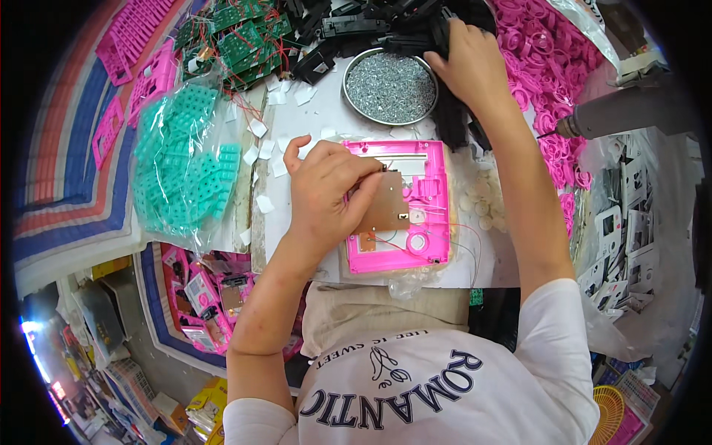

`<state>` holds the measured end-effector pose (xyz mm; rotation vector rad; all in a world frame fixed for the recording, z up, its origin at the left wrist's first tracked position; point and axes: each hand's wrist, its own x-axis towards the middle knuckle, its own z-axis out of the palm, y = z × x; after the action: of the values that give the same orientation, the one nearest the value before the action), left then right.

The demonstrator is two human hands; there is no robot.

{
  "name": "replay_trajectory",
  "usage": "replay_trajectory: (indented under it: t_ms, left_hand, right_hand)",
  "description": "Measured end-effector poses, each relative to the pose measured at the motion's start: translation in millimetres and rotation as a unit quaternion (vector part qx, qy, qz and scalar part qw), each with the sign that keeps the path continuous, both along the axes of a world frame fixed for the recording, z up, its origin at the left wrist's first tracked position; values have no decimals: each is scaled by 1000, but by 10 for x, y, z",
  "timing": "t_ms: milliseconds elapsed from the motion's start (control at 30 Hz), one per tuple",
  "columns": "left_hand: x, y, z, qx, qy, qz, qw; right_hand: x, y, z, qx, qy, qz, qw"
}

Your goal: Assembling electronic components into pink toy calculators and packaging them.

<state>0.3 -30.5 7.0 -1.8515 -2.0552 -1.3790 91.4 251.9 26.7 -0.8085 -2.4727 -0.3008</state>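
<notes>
- Left hand: fingers pinched the edge of the brown board, which sat over the pink case on the bench.
- Right hand: fingers bent at the black parts; couldn't tell if they gripped one.
- Round bowl, just beside: held small silvery hardware.
- Clear bag, left: held teal keypads.

Decent lane between the clear plastic bag of teal keypads and the left hand, but a round metal bowl of silvery bits blocks straight ahead.
</notes>
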Motion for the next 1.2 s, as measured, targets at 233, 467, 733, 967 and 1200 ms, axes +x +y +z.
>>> replay_trajectory:
  t_ms: [233,467,733,967,1200]
  left_hand:
    - [-21,-48,-70,15,-35,37,999]
    - [-118,-100,-135,19,-78,33,996]
    - [-128,4,55,-3,25,-81,996]
    - [-122,0,74,-33,67,-43,996]
    - [-304,17,259,-120,15,-149,981]
  right_hand:
    - [238,-500,453,-43,51,47,997]
    - [1258,-1479,546,-385,7,268,883]
    - [935,-1495,350,-337,1,319,886]
    - [1076,-1556,358,-290,17,336,896]
    - [1071,-1583,156,-284,17,280,917]
